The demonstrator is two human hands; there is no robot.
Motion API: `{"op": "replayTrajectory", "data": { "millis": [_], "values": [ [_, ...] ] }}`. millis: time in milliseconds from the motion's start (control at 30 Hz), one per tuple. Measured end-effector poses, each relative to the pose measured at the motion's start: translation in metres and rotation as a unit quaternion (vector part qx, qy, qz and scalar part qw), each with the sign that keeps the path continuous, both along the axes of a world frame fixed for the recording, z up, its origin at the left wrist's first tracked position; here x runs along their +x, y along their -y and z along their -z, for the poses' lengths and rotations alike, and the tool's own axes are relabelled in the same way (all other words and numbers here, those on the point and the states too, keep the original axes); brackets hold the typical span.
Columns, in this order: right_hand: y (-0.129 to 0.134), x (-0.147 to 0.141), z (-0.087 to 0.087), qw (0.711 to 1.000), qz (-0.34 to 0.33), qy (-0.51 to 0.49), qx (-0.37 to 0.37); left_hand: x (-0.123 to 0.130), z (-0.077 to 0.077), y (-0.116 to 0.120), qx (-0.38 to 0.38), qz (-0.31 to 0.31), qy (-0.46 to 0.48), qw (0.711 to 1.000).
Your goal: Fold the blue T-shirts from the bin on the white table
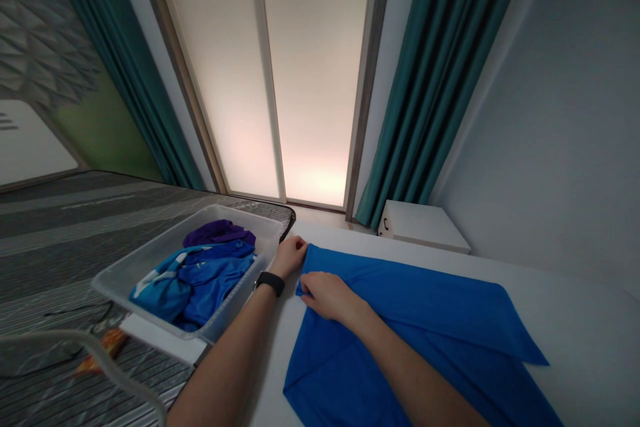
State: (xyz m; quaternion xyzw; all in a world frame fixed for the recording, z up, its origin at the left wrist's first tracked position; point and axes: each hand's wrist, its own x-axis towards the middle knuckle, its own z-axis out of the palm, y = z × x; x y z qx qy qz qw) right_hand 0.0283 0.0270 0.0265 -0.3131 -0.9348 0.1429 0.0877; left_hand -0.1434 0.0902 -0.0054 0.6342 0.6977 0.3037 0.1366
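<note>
A blue garment, partly folded over itself, lies across the white table; its exact kind does not show. My left hand, with a dark band on the wrist, pinches the garment's far left corner. Just nearer to me, my right hand rests over the left edge of the cloth, its fingers curled together on the fabric. Part of the garment under my right forearm is hidden.
Left of my arm, a translucent plastic bin holds crumpled blue and purple clothes. It stands beside the white table, by a grey striped mattress. A white cabinet is beyond the table. A pale curved bar crosses the lower left.
</note>
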Motion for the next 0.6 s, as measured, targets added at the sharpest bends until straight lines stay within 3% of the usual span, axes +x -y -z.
{"op": "replayTrajectory", "data": {
  "millis": [333, 600],
  "values": [
    [-0.0009, -0.0002, 0.0034, 1.0, -0.017, 0.003, 0.01, 0.0082, -0.0104, 0.0074, -0.023, -0.028, -0.07, 0.997],
    [-0.0019, 0.0004, -0.0031, 0.999, -0.036, -0.016, 0.016, 0.0063, -0.0077, 0.0043, -0.041, -0.036, -0.07, 0.996]
  ]
}}
